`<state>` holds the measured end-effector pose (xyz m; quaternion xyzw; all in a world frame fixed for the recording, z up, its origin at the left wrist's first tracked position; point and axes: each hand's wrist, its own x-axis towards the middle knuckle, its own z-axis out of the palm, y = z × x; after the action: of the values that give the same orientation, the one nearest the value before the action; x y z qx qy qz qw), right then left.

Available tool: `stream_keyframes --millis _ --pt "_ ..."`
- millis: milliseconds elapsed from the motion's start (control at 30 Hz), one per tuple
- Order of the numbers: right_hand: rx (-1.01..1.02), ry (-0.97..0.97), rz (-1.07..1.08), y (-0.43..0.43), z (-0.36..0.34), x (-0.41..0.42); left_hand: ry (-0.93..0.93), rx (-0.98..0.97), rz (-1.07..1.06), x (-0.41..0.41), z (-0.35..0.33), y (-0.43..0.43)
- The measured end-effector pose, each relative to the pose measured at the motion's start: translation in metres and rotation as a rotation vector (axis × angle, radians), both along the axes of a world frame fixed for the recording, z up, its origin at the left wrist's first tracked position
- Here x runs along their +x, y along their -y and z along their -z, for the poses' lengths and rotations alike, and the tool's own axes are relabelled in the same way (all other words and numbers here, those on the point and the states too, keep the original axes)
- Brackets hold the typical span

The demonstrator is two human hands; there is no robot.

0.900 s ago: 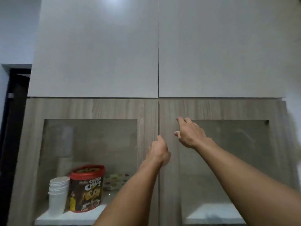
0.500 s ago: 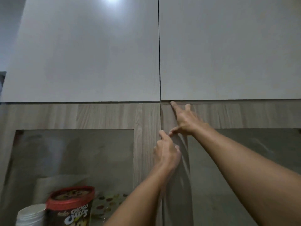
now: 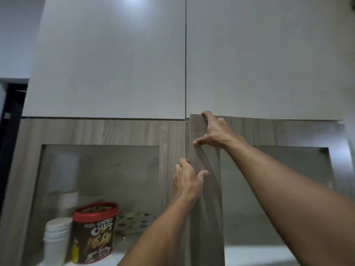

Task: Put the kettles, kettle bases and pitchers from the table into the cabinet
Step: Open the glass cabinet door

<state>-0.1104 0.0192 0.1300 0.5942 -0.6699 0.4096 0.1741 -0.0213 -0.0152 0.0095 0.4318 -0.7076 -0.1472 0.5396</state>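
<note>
I face a wood-grain cabinet with two glass-paned doors. The right cabinet door (image 3: 269,131) stands slightly ajar, its top left corner out from the frame. My right hand (image 3: 213,133) grips that door's top edge near the corner, fingers hooked over it. My left hand (image 3: 187,176) has its fingers curled around the inner edge of the same door, by the centre seam. The left cabinet door (image 3: 115,131) is closed. No kettle, kettle base or pitcher is in view.
Behind the left glass stand a stack of white paper cups (image 3: 56,239), a red-lidded Choco Chips tub (image 3: 94,233) and a spotted tray (image 3: 134,221). White upper cabinet doors (image 3: 115,64) hang above. A dark doorway (image 3: 11,131) is at far left.
My right hand rose to the right door's top corner and hooked over it. My left hand took hold of the inner edge. The right door came slightly out from the frame.
</note>
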Motion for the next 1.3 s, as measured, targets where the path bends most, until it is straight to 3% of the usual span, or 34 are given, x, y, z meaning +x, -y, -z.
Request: stream_keyframes --millis 200,533,733,867,1100,1300 --pt "-0.123 0.116 -0.086 -0.106 0.003 0.011 -0.085 -0.062 0.192 0.015 0.019 -0.097" --pt "-0.203 0.290 0.085 -0.336 0.003 -0.023 -0.056 -0.252 0.461 -0.040 0.033 -0.316" --pt "-0.305 0.294 0.226 -0.437 0.010 -0.069 -0.191 -0.081 0.786 -0.107 0.041 -0.409" --pt "-0.435 0.291 0.406 -0.484 0.020 -0.117 -0.126 -0.004 0.945 -0.159 0.048 -0.452" --pt "-0.350 0.300 0.600 -0.564 0.052 -0.228 0.038 -0.006 1.017 -0.261 0.067 -0.516" --pt "-0.197 0.539 0.525 -0.618 0.057 -0.316 0.222 -0.048 1.077 -0.345 0.065 -0.559"
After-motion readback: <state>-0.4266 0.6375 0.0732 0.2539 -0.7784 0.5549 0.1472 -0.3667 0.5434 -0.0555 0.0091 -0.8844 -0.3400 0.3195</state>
